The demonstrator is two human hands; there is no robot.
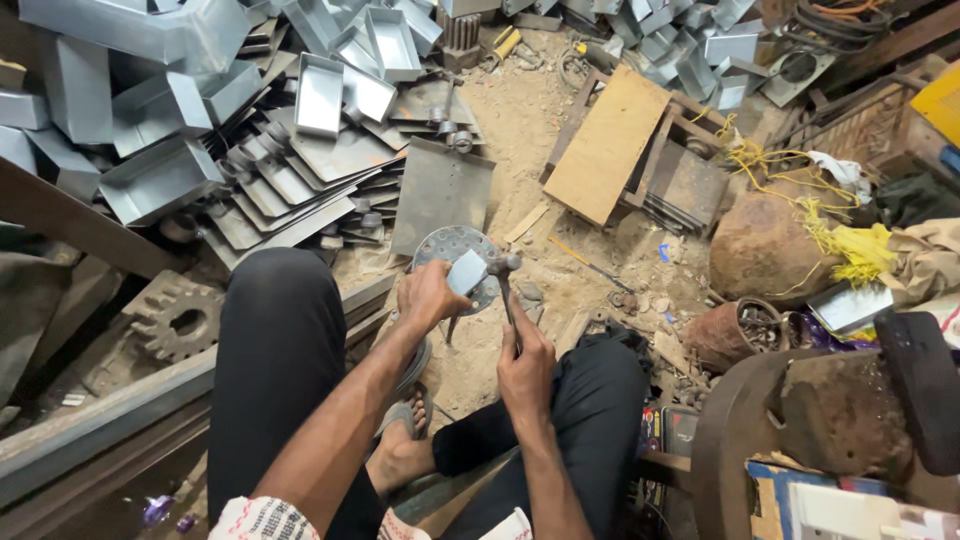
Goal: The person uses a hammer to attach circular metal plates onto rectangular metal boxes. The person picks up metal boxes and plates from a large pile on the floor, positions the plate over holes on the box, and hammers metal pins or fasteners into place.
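The person sits low over a sandy workshop floor, knees apart in black trousers. The left hand has its fingers wrapped closed around a small folded piece of sheet metal, holding it against a round perforated metal disc that stands on the floor just ahead of the knees. The right hand has its fingers clenched tight on the handle of a hammer; the handle runs up and away from the hand, and the hammer's head sits right beside the sheet-metal piece, touching it or nearly so, I cannot tell which.

A bare foot in a sandal shows between the legs. To the left lies a large pile of flat, cut sheet-metal blanks, with folded metal trays stacked beyond them. A flat grey metal plate lies just behind the disc. A heavy toothed gear rests on the floor by the left knee, next to a long steel beam. Farther off, to the right, a plywood board lies on a wooden frame, near tangled yellow cord
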